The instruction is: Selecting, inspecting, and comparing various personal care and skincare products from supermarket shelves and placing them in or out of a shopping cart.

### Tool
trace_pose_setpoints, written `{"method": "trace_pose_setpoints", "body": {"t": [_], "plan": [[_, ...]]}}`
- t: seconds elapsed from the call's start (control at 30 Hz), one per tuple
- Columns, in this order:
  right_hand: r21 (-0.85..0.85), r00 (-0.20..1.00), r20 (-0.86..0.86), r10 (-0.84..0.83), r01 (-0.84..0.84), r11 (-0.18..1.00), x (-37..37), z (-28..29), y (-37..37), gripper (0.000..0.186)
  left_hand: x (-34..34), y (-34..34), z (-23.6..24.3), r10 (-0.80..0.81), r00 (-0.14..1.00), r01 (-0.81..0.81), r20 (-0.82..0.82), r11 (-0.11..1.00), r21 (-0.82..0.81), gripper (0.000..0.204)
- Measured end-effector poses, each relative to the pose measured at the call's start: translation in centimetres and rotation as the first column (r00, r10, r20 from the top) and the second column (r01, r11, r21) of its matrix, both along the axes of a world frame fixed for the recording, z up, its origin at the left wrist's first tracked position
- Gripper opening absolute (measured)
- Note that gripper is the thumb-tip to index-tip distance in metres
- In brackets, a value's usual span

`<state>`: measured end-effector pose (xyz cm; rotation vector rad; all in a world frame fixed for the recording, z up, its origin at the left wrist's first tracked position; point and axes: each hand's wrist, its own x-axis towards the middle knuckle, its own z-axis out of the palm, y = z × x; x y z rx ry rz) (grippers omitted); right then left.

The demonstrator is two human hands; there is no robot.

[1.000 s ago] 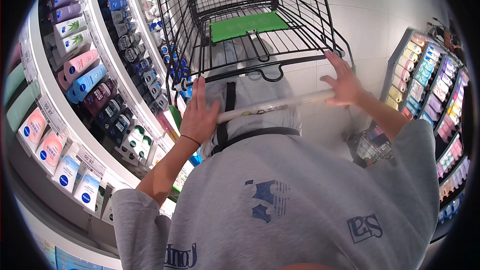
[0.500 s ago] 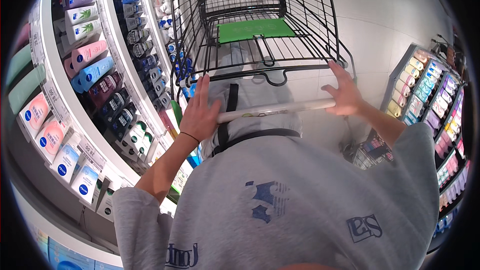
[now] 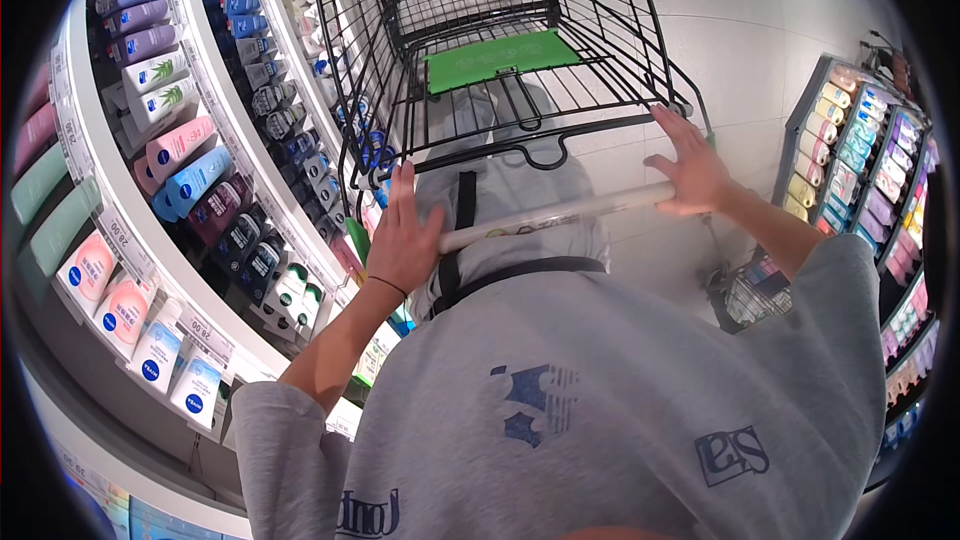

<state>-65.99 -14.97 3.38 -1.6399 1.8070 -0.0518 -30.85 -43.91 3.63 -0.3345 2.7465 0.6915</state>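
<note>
A black wire shopping cart [image 3: 600, 128] stands in front of me, with a green panel [image 3: 500, 62] inside its basket. Its pale, tube-like handle [image 3: 560, 216] runs across just ahead of my waist. My left hand [image 3: 398, 245] rests at the handle's left end, fingers stretched forward toward the basket's near corner. At the other end, my right hand [image 3: 692, 172] leans on the handle with its fingers extended and its thumb held apart. Neither hand wraps its fingers round the bar. The palms' undersides are hidden.
Close on my left, a white shelf unit [image 3: 135, 255] carries rows of tubes and bottles. Another stocked display rack [image 3: 835, 155] stands to the right. Behind my right forearm is a wire basket [image 3: 755, 295] with items in it. Pale floor tiles [image 3: 720, 60] lie right of the cart.
The cart's far end has swung slightly left in view. The left shelf goods and the right rack have shifted a little in the picture. Both hands keep their places on the handle.
</note>
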Motion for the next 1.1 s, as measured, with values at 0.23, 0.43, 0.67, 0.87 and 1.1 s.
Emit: {"method": "trace_pose_setpoints", "body": {"t": [0.23,0.43,0.67,0.87,1.1], "plan": [[-0.018,1.000,-0.004,0.012,-0.012,1.000,-0.3,0.5,-0.5,0.058,-0.1,-0.7,-0.2,0.004,0.999,-0.004,-0.048,1.000,0.004,0.016],[-0.070,1.000,0.014,0.015,-0.014,0.997,-1.6,0.4,-0.8,0.056,-1.0,-0.2,-0.2,0.020,1.000,-0.020,-0.001,0.999,0.034,0.016],[-0.172,1.000,0.027,0.002,0.003,0.985,-2.1,0.3,-1.4,0.050,-1.3,-0.4,-0.4,-0.004,1.000,0.005,-0.027,1.000,0.015,0.016],[-0.071,0.999,0.044,-0.012,0.015,0.997,-3.1,0.0,-0.6,0.054,-2.4,0.1,-0.5,-0.009,1.000,0.010,-0.012,0.999,0.030,0.017],[-0.109,0.999,0.034,0.039,-0.035,0.993,-5.2,0.0,-0.8,0.053,-3.5,1.3,-0.3,0.007,1.000,-0.007,-0.004,1.000,0.005,0.023]]}}
